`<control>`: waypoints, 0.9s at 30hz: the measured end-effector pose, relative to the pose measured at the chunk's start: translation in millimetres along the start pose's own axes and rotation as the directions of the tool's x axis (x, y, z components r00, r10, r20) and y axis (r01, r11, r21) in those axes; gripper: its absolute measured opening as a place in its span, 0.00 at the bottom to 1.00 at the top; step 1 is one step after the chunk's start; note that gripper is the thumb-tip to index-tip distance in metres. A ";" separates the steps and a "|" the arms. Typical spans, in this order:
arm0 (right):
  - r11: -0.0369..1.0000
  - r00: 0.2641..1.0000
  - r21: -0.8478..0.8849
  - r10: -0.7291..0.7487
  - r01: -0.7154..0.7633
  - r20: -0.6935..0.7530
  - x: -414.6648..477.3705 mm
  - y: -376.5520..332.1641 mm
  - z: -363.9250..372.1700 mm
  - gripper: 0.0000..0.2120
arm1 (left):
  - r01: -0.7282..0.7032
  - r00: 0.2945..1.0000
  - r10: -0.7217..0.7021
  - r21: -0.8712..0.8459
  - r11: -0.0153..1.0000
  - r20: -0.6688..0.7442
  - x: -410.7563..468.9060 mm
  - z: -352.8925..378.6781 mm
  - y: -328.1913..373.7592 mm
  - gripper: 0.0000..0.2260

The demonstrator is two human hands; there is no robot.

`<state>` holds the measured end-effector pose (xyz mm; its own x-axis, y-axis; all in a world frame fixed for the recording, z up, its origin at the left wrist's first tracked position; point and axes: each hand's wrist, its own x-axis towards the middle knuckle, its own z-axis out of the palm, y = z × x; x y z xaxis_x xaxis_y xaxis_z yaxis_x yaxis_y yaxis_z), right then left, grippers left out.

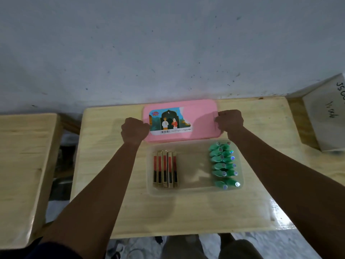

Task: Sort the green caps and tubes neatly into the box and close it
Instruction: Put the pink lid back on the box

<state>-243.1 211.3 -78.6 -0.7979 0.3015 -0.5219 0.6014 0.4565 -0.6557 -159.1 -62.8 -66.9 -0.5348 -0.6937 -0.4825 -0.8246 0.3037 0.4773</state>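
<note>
I see both hands out ahead of me at the far side of the desk point(186, 212). My left hand point(134, 130) is curled into a fist round the left short end of the pink lid point(199, 118), and my right hand point(230, 120) grips the right short end the same way, knuckles up. The lid lies flat between them with its printed label facing up, showing two figures under an arch and a barcode strip. I cannot tell whether the lid rests on the desk or is held just above it.

The clear box point(186, 191) sits open on the desk just nearer to me than the lid, its far rim right by the lid's near edge. Inside, the green-capped tubes point(222, 163) lie in rows along the right end, packed side by side. At the left end a set of narrow red-and-black cartons point(165, 169) stands on edge in a row. The middle of the box floor is bare.

A second wooden desk point(24, 165) stands apart to the left. A cardboard box point(324, 116) with handwriting on it sits at the right, against the grey wall point(168, 43).
</note>
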 end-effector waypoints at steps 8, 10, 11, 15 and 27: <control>0.943 0.970 0.239 -0.243 0.234 0.011 -19.4 -11.0 -27.7 0.08 | -0.025 0.999 0.007 -0.574 0.819 -0.034 -43.0 -17.8 -6.8 0.12; 0.898 0.936 0.283 -0.352 0.336 0.003 -29.0 -9.6 -38.0 0.08 | -0.010 1.000 -0.015 -0.754 0.657 -0.027 -62.7 -24.0 -8.9 0.10; 0.867 0.914 0.317 -0.406 0.384 0.002 -39.9 -10.2 -45.3 0.08 | -0.010 0.999 -0.024 -0.808 0.589 -0.030 -72.7 -27.0 -11.3 0.10; 0.784 0.847 0.374 -0.531 0.495 -0.006 -72.4 0.0 -72.0 0.13 | 0.028 0.999 0.017 -0.938 0.344 0.036 -109.4 -39.9 -25.2 0.16; 0.701 0.785 0.452 -0.619 0.552 0.000 -138.5 25.7 -138.2 0.07 | -0.284 0.958 0.188 -0.809 0.514 -0.216 -199.4 -67.9 -38.3 0.08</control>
<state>-122.7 297.0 52.3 -0.9989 -0.0460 -0.0040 -0.0010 0.1078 -0.9942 -8.4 19.6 60.8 -0.6275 -0.7488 -0.2134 -0.1228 -0.1755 0.9768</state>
